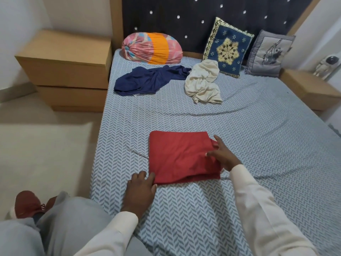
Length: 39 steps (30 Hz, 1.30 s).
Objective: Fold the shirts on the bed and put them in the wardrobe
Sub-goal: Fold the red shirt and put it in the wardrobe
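A red shirt (180,156) lies folded into a rectangle on the near half of the bed (258,145). My left hand (141,189) sits at its near left corner with curled fingers, the thumb against the fabric edge. At the shirt's right edge, my right hand (221,154) has its thumb on top and a fold of cloth between its fingers. Farther back lie a crumpled navy shirt (149,80) and a crumpled cream shirt (203,84). No wardrobe is in view.
A pink and orange bolster (151,48), a blue patterned cushion (227,48) and a grey cushion (267,54) lean at the dark headboard. Wooden bedside units stand at the left (64,71) and right (310,87). My knees and a red-brown shoe (27,204) are at the lower left.
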Each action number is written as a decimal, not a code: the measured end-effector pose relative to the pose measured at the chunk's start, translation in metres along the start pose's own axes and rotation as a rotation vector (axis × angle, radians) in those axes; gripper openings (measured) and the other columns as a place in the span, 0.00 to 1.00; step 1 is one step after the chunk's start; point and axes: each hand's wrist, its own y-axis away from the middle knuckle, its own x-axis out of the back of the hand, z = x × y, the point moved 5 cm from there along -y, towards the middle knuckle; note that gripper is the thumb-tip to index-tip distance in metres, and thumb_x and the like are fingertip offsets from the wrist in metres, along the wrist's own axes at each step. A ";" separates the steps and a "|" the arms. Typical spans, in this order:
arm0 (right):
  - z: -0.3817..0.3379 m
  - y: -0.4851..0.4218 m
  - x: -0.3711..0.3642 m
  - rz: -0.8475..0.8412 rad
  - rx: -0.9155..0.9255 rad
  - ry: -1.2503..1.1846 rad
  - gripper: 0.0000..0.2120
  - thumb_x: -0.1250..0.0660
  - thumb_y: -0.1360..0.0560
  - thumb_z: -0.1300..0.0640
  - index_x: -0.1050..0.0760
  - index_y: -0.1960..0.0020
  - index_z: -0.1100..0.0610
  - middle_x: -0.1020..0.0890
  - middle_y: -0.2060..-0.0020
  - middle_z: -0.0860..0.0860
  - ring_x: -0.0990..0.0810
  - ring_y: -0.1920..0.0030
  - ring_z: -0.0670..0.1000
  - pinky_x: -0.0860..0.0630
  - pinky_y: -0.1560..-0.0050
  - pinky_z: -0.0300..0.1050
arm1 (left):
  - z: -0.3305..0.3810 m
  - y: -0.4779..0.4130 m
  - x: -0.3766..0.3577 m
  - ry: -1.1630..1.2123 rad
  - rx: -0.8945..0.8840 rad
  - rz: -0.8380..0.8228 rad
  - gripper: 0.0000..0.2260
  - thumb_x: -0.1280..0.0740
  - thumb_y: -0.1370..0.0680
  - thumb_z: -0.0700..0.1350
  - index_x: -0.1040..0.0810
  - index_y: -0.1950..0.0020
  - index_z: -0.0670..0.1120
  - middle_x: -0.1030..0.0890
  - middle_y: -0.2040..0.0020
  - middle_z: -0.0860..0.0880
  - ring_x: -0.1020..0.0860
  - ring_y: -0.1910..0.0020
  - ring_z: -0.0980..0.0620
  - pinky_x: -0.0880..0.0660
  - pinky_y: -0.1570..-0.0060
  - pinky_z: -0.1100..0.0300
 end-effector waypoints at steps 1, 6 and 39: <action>-0.010 0.002 -0.001 -0.006 0.009 -0.049 0.42 0.30 0.30 0.71 0.41 0.23 0.48 0.26 0.41 0.54 0.22 0.44 0.53 0.22 0.46 0.48 | 0.000 0.000 0.001 0.008 0.008 0.011 0.17 0.25 0.32 0.52 0.22 0.46 0.49 0.22 0.55 0.46 0.25 0.59 0.44 0.25 0.67 0.52; -0.065 -0.001 0.002 0.035 -0.028 -0.295 0.28 0.37 0.27 0.75 0.30 0.32 0.53 0.25 0.63 0.54 0.23 0.66 0.48 0.24 0.69 0.39 | -0.001 0.000 0.008 0.129 0.056 0.095 0.09 0.29 0.28 0.45 0.20 0.49 0.46 0.22 0.58 0.45 0.25 0.61 0.42 0.25 0.68 0.52; 0.078 0.114 -0.137 0.135 -0.080 -0.571 0.17 0.33 0.22 0.62 0.32 0.36 0.52 0.21 0.60 0.57 0.26 0.70 0.48 0.29 0.73 0.40 | 0.004 0.009 0.018 0.151 0.019 0.117 0.05 0.33 0.22 0.49 0.24 0.49 0.49 0.24 0.60 0.49 0.26 0.66 0.47 0.31 0.74 0.59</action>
